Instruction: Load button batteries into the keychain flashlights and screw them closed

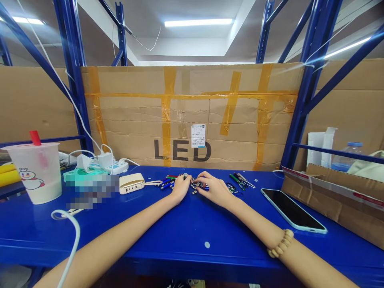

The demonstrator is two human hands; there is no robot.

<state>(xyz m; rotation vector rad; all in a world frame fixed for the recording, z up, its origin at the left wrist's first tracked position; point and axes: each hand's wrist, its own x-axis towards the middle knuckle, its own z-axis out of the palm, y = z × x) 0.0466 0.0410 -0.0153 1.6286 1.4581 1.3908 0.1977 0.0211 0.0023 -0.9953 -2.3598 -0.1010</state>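
Observation:
My left hand (pixel 181 189) is closed, with a small round silvery end (pixel 185 175) poking out at the top of the fist; the rest of what it grips is hidden. My right hand (pixel 215 189) reaches over a pile of small shiny metal pieces (pixel 194 191), its thumb and fingers apart and bent down at the pile's edge. Blue pen-like pieces (pixel 167 184) lie just left of my left hand. To the right of my right hand are green and black pen-like pieces (pixel 237 181) and small dark clips or rings (pixel 231 188).
A phone (pixel 295 211) lies at right beside an open cardboard box (pixel 330 204). On the left stand a cup with a red straw (pixel 39 176), a cream power bank (pixel 132 183) and a power strip (pixel 118 167). A taped cardboard sheet (pixel 135 120) backs the blue shelf (pixel 168 240).

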